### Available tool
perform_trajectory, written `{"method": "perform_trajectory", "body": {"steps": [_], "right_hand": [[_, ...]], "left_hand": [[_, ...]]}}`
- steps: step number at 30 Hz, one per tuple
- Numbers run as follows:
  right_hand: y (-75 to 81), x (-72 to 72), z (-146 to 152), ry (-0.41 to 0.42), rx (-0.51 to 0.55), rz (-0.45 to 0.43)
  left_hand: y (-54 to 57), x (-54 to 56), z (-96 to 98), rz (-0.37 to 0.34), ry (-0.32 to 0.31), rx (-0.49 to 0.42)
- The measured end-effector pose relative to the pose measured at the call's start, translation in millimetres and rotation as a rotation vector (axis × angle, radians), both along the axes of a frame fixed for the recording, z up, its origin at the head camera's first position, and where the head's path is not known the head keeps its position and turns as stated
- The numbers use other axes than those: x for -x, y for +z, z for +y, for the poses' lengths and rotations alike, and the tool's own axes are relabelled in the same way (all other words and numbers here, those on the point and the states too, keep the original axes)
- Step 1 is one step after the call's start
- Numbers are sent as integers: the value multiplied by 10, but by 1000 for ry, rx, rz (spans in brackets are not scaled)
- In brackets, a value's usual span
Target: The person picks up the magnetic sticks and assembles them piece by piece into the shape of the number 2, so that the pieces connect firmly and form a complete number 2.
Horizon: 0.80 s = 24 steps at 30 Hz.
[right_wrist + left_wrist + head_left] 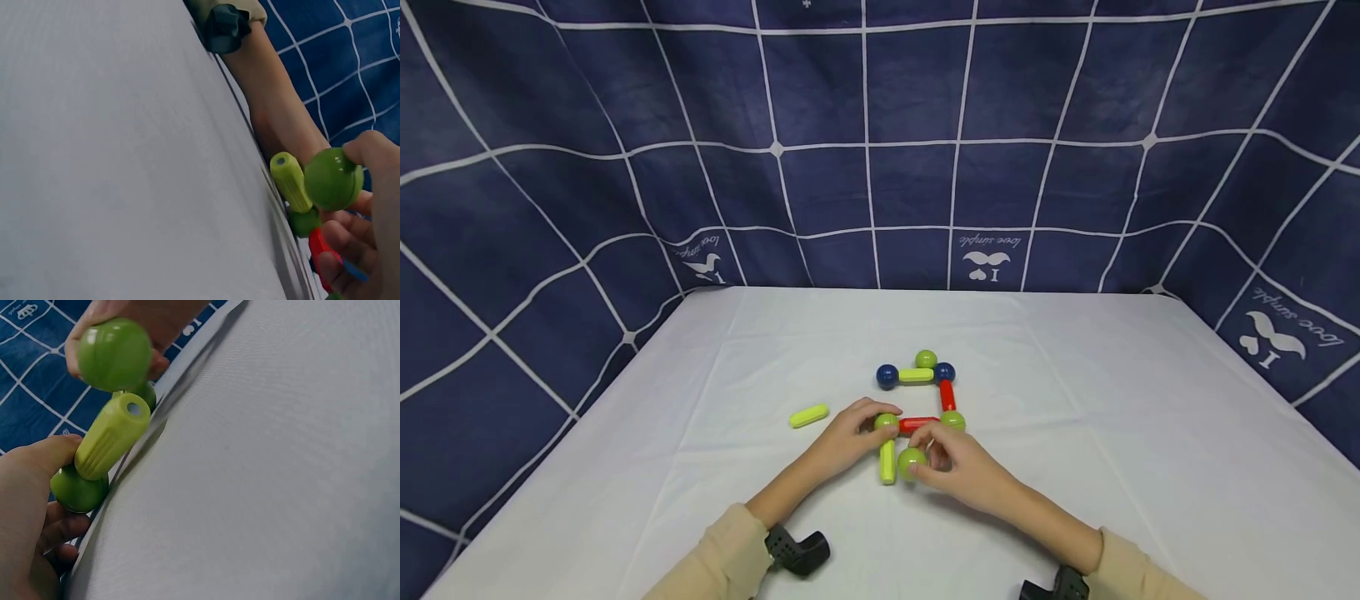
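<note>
My left hand [853, 429] grips a green ball [80, 489] at a corner of a chain of rods and balls. From that ball a yellow-green rod [887, 462] points toward me, its near end bare with a small metal disc showing in the left wrist view. Between thumb and fingers my right hand [962, 467] pinches a loose green ball [912, 463], just right of that rod's near end and apart from it. A red rod [919, 424] runs from the held corner to another green ball [952, 420], partly hidden behind the right hand.
Farther back, a second red rod [947, 396] leads to a dark blue ball [944, 372]. A yellow-green rod [916, 376] joins it to another blue ball [887, 377]. Behind sits a green ball [926, 359]. One loose yellow-green rod [808, 416] lies left on the white tablecloth [760, 350].
</note>
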State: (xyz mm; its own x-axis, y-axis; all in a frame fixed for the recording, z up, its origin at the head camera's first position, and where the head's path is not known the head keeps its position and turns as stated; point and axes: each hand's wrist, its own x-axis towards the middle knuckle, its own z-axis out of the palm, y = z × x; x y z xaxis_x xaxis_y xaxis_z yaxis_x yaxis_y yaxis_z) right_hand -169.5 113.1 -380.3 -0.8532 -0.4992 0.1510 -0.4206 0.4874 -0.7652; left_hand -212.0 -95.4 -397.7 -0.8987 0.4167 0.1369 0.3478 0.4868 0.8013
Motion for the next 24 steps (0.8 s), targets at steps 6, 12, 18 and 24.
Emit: {"method": "perform_trajectory", "body": {"steps": [6, 12, 18, 24], "right_hand": [[-78, -39, -8, 117, -71, -30], [-78, -55, -18, 194, -138, 27], [-98, -50, -35, 294, -160, 179], [-123, -49, -60, 348, -165, 278]], "left_hand": [[-23, 17, 6, 7, -2, 13], [2, 5, 7, 0, 15, 26], [3, -3, 9, -9, 18, 28], [7, 4, 11, 5, 13, 30]]}}
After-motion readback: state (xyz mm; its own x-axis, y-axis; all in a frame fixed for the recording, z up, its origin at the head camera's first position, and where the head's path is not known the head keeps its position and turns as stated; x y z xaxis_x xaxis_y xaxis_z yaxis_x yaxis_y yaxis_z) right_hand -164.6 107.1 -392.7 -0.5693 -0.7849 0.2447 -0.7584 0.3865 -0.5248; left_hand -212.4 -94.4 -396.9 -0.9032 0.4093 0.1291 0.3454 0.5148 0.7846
